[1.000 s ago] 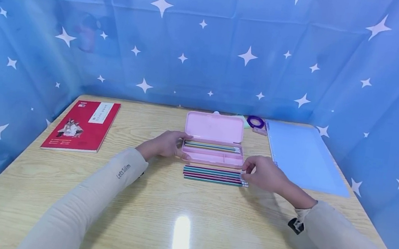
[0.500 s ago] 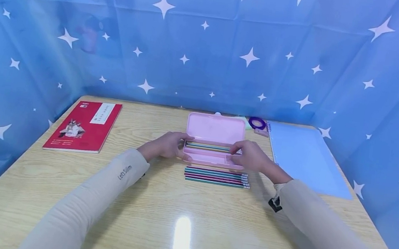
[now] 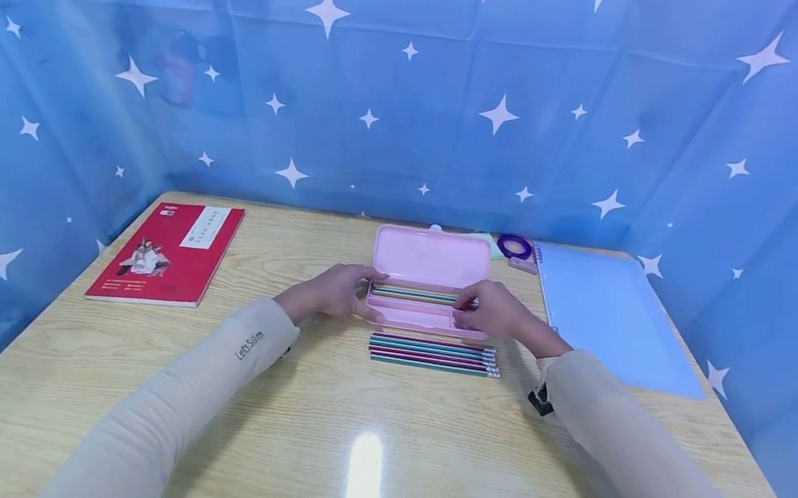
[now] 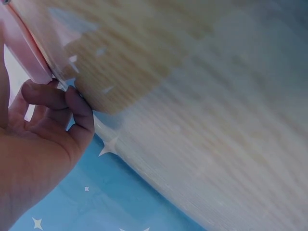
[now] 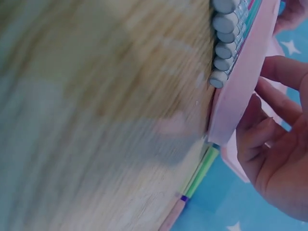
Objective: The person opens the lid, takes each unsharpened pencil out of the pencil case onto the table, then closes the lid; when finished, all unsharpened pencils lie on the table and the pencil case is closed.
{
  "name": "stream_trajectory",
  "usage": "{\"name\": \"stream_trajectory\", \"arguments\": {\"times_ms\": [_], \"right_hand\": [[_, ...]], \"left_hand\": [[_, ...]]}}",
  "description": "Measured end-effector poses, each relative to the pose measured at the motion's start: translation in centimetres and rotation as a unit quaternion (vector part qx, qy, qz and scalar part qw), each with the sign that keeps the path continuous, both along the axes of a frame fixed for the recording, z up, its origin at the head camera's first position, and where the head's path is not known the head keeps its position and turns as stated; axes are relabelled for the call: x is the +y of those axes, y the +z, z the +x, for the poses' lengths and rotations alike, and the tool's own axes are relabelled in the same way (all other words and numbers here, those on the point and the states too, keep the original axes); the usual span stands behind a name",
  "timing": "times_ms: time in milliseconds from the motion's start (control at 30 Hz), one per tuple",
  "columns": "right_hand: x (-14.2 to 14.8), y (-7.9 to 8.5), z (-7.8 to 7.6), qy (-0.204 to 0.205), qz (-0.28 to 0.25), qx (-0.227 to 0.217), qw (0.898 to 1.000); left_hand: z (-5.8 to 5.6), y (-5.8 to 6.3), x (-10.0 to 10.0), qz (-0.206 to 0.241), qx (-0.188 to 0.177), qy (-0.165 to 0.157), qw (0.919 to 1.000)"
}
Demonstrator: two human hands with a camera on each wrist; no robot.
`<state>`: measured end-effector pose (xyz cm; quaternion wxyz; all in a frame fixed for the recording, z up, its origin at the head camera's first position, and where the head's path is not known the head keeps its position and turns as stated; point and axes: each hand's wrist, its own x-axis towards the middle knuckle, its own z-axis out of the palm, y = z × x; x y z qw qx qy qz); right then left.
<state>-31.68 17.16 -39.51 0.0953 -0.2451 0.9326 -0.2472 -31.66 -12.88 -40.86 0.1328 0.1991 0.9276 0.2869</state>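
Observation:
A pink pencil case (image 3: 436,257) lies open, its lid tipped back, with several pencils (image 3: 411,294) in its long rear compartment. At its left end my left hand (image 3: 336,288) grips the case, fingers at the back and thumb at the front rim. My right hand (image 3: 502,311) reaches over the right end, fingertips inside by the pencils' eraser ends. Whether it pinches a pencil there I cannot tell. In the right wrist view its fingers bend behind the pink end wall (image 5: 243,82). Along the front of the case lies a row of pencils (image 3: 431,353), their white erasers (image 5: 225,23) pointing right.
A red book (image 3: 167,254) lies at the table's left. At the right is a pale blue spiral-bound notebook (image 3: 609,319). Behind the case's right corner are a purple ring (image 3: 515,246) and a small pink item (image 3: 523,264). A blue star-patterned curtain (image 3: 416,117) encloses the table.
My right hand has moved left and back, from the eraser ends of the front pencil row into the case's right end. My left hand keeps its hold at the left end.

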Motion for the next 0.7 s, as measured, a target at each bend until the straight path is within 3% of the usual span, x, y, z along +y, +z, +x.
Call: {"name": "stream_trajectory", "arguments": {"times_ms": [267, 700], "right_hand": [[-0.14, -0.10, -0.16, 0.027, 0.014, 0.012, 0.999], [-0.20, -0.36, -0.68, 0.033, 0.017, -0.005, 0.999]], "left_hand": [[-0.14, -0.18, -0.03, 0.001, 0.003, -0.005, 1.0000], [-0.31, -0.48, 0.05, 0.000, -0.004, 0.000, 1.0000]]}}
